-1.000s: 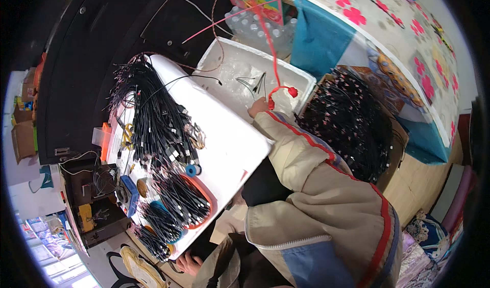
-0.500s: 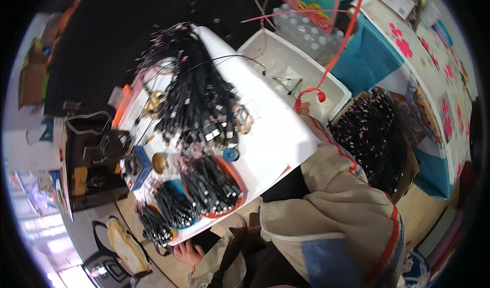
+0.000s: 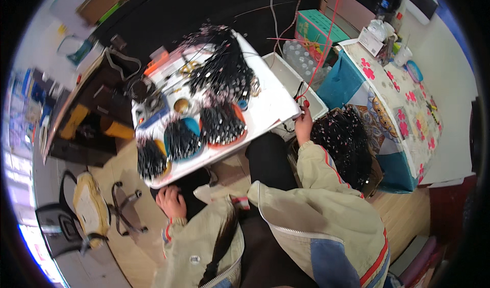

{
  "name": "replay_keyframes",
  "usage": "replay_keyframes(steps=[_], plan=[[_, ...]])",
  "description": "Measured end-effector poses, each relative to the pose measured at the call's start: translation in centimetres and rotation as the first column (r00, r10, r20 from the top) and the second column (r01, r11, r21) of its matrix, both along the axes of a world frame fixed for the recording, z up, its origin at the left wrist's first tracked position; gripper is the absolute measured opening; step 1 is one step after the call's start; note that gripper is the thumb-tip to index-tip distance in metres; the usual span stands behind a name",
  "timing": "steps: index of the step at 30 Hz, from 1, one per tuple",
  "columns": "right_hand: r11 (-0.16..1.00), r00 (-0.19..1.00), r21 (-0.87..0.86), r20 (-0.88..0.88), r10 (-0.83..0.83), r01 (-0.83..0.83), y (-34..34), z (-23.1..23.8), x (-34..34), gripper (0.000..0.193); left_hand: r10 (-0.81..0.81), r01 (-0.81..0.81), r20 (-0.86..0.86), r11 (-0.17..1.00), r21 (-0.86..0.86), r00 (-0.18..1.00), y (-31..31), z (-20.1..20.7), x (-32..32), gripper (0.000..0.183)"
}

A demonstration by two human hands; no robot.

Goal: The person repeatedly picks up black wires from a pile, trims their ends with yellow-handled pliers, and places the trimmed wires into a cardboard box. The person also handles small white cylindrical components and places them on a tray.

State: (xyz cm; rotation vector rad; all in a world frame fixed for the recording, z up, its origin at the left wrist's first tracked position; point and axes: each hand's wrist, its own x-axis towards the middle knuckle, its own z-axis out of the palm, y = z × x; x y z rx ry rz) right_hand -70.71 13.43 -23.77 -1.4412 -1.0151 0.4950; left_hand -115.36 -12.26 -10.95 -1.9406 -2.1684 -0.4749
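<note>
My left hand [image 3: 171,201] lies on my dark trouser leg below the near-left corner of the white table, fingers spread and holding nothing. At the table's right corner my right hand [image 3: 304,126] is closed, fingers drawn together; what is in them is too small to make out. A red cord [image 3: 326,43] hangs down to its fingertips, with a red knob [image 3: 306,103] just above them. Thin black wire [image 3: 289,129] loops beside that hand. On the white tabletop [image 3: 268,91] lies a large heap of black cables [image 3: 224,66] with pale ends.
Bundles of black cables fill an orange bowl [image 3: 244,131], a blue bowl [image 3: 192,123] and a yellow one [image 3: 164,171]. Behind my right hand stands a white foam box [image 3: 317,104]. Right of it are a carton of black cables [image 3: 341,140] and a flower-patterned table [image 3: 408,112].
The view has swung and levelled, showing more of my legs and the room. My right hand now shows more fully beside the red knob; my left hand stays low by the table.
</note>
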Motion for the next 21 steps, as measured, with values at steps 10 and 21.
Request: replay_keyframes(steps=[10,21], plan=[[0.922,0.924,-0.224,0.148,0.353,-0.317,-12.5,14.2,3.6,0.016,-0.316,0.501,0.566,0.841,-0.205,0.761,-2.4,0.1,1.3,0.023],[0.725,0.69,-0.424,0.266,0.673,-0.544,-21.1,24.7,5.3,0.018,-0.173,0.747,0.899,0.63,-0.212,0.401,1.5,6.2,6.6,0.029]])
